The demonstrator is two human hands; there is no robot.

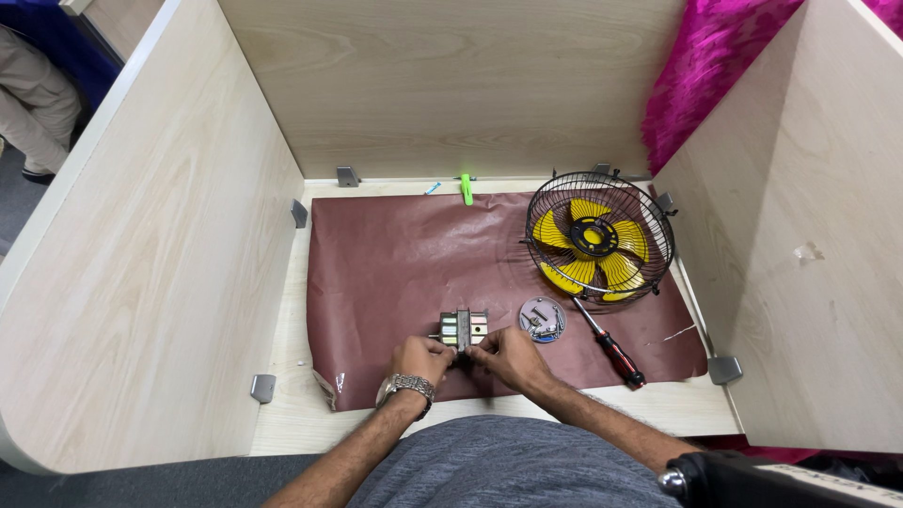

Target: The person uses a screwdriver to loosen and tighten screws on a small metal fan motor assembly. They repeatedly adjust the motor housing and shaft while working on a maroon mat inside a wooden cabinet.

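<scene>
Low in the middle of the frame, both hands meet over a small metal motor block that sits on a dark red mat. His left hand, with a metal wristwatch on the wrist, has its fingers curled against the block's near left side. His right hand pinches at the block's near edge with fingertips drawn together; whether it grips the block itself or some small piece on it I cannot tell. Just right of the block lies a round grey cap holding screws, and beyond it a red and black screwdriver slants across the mat. At centre right stands a black wire fan cage with yellow blades. A green clip rests at the mat's far edge.
</scene>
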